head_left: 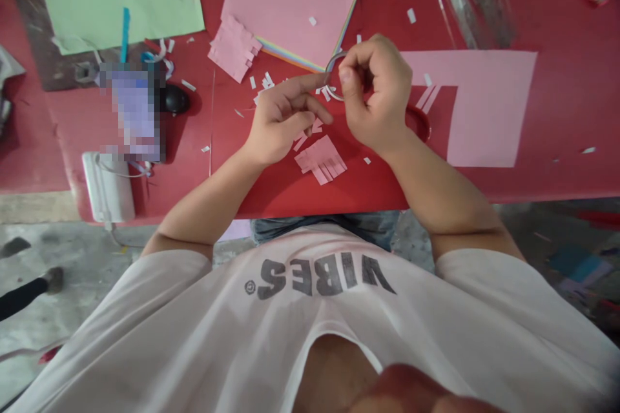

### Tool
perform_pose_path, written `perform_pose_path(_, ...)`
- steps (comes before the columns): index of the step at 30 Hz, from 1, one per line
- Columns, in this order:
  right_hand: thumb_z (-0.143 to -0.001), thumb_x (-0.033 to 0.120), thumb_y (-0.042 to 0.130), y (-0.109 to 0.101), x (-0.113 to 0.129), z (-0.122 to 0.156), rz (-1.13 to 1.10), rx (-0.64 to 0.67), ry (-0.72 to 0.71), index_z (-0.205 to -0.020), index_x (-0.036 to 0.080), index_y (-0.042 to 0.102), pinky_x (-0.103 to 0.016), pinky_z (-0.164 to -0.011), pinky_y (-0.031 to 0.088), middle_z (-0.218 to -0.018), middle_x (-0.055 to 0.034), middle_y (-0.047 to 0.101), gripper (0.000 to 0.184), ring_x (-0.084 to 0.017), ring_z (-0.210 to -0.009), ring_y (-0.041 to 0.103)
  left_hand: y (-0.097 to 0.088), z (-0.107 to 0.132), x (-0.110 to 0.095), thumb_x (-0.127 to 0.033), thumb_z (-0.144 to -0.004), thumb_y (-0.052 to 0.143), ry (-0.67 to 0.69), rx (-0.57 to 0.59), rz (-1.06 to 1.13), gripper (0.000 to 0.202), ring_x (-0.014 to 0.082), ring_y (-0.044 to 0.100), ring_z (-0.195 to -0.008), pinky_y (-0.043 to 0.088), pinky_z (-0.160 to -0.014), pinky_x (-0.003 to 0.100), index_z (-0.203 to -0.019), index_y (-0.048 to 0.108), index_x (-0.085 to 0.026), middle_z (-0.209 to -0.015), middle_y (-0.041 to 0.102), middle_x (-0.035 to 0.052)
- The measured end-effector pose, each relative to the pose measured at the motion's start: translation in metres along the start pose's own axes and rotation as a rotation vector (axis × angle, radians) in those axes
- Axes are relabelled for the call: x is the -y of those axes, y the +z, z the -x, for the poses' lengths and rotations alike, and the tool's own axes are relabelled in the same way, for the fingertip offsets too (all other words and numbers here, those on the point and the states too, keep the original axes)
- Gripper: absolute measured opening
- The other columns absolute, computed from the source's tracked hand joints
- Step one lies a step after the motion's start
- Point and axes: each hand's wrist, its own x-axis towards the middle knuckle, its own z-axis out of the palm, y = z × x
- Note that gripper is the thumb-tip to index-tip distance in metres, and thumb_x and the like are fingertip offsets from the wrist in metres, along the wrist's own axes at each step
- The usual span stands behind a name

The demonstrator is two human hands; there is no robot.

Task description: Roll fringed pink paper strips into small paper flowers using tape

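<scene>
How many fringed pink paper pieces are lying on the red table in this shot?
2. One fringed pink paper piece lies on the red table against the stacked coloured paper sheets; another lies just below the person's left hand. Others may be hidden under the hands.

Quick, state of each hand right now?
Right hand: closed, holding a thin grey ring.
Left hand: half-curled beside the ring; can't tell if it grips it.
</scene>
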Motion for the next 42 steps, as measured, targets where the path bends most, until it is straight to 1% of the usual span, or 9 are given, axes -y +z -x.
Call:
perform_pose_path(6, -0.105, 0.057, 0.037, 0.004, -0.018, -0.011, -0.030, -0.103, 0.080, -0.094, 0.029, 0.052, -0.040, -0.075, 0.047, -0.089, -0.0032, 0.059, 0.034, -0.020, -0.079, 0.054, -0.004, -0.003, -0.001, -0.023, -0.080, 0.064, -0.020, -0.031, 0.042, 0.042, 0.0121, 0.069, -0.064, 0.050, -0.051, 0.022, -0.121, 0.072, -0.024, -0.080, 0.077, 0.0009)
perform_pose_path(11, -0.103, 0.065, 0.039, 0.007, -0.038, -0.019, -0.027, -0.135, 0.166, -0.070, 0.027, 0.042, -0.037, -0.062, 0.033, -0.063, 0.0025, 0.043, 0.050, -0.016, -0.060, 0.039, -0.008, -0.005, 0.003, -0.021, -0.079, 0.064, -0.026, -0.043, 0.056, 0.037, 0.0125, 0.071, -0.067, 0.049, -0.052, 0.022, -0.114, 0.075, -0.024, -0.081, 0.078, 0.0005)
perform_pose_path(13, -0.101, 0.069, 0.040, 0.006, -0.039, -0.019, -0.092, -0.062, 0.172, -0.077, 0.028, 0.050, -0.035, -0.062, 0.036, -0.069, 0.0020, 0.051, 0.048, -0.015, -0.063, 0.043, -0.009, -0.006, 0.005, -0.021, -0.079, 0.064, -0.030, -0.045, 0.059, 0.037, 0.0133, 0.072, -0.068, 0.048, -0.052, 0.022, -0.115, 0.075, -0.023, -0.081, 0.077, 0.0008)
perform_pose_path(15, -0.099, 0.071, 0.044, 0.006, -0.035, -0.017, -0.191, 0.049, 0.156, -0.099, 0.031, 0.058, -0.033, -0.062, 0.040, -0.082, 0.0019, 0.058, 0.042, -0.014, -0.067, 0.048, -0.009, -0.006, 0.006, -0.020, -0.079, 0.064, -0.037, -0.044, 0.064, 0.037, 0.0140, 0.073, -0.070, 0.048, -0.052, 0.022, -0.115, 0.074, -0.022, -0.080, 0.077, 0.0012)
perform_pose_path(17, -0.097, 0.072, 0.047, 0.006, -0.027, -0.012, -0.250, 0.128, 0.135, -0.111, 0.033, 0.059, -0.032, -0.061, 0.042, -0.084, 0.0023, 0.058, 0.044, -0.013, -0.066, 0.049, -0.008, -0.006, 0.005, -0.019, -0.078, 0.065, -0.040, -0.037, 0.062, 0.036, 0.0150, 0.074, -0.073, 0.048, -0.053, 0.022, -0.113, 0.074, -0.021, -0.079, 0.077, 0.0017)
perform_pose_path(23, -0.099, 0.068, 0.049, 0.010, -0.014, -0.001, -0.221, 0.097, 0.091, -0.089, 0.027, 0.060, -0.037, -0.069, 0.050, -0.081, 0.0004, 0.062, 0.044, -0.016, -0.071, 0.055, -0.001, -0.002, 0.000, -0.017, -0.076, 0.065, -0.053, -0.011, 0.046, 0.037, 0.0162, 0.074, -0.073, 0.050, -0.054, 0.023, -0.112, 0.072, -0.016, -0.081, 0.075, 0.0040)
perform_pose_path(32, -0.097, 0.072, 0.046, 0.014, -0.029, -0.002, -0.248, 0.143, 0.127, -0.089, 0.031, 0.051, -0.038, -0.067, 0.054, -0.077, 0.0013, 0.059, 0.043, -0.017, -0.068, 0.056, -0.005, -0.002, 0.003, -0.027, -0.080, 0.069, -0.051, 0.018, 0.075, 0.038, 0.0165, 0.073, -0.072, 0.052, -0.055, 0.024, -0.118, 0.072, -0.021, -0.082, 0.076, 0.0037)
perform_pose_path(37, -0.102, 0.067, 0.040, 0.010, -0.024, -0.004, -0.253, 0.132, 0.102, -0.088, 0.030, 0.051, -0.039, -0.066, 0.052, -0.073, 0.0018, 0.055, 0.041, -0.017, -0.065, 0.057, -0.006, -0.002, 0.001, -0.026, -0.082, 0.067, -0.059, 0.025, 0.109, 0.040, 0.0127, 0.068, -0.066, 0.053, -0.058, 0.025, -0.122, 0.072, -0.020, -0.082, 0.078, 0.0035)
perform_pose_path(42, -0.101, 0.066, 0.043, 0.005, -0.020, -0.004, -0.246, 0.202, 0.142, -0.090, 0.031, 0.054, -0.042, -0.073, 0.053, -0.077, 0.0014, 0.059, 0.038, -0.019, -0.071, 0.060, -0.006, -0.003, 0.001, -0.028, -0.080, 0.068, -0.062, -0.006, 0.099, 0.039, 0.0140, 0.069, -0.066, 0.052, -0.057, 0.026, -0.118, 0.073, -0.023, -0.081, 0.076, 0.0023)
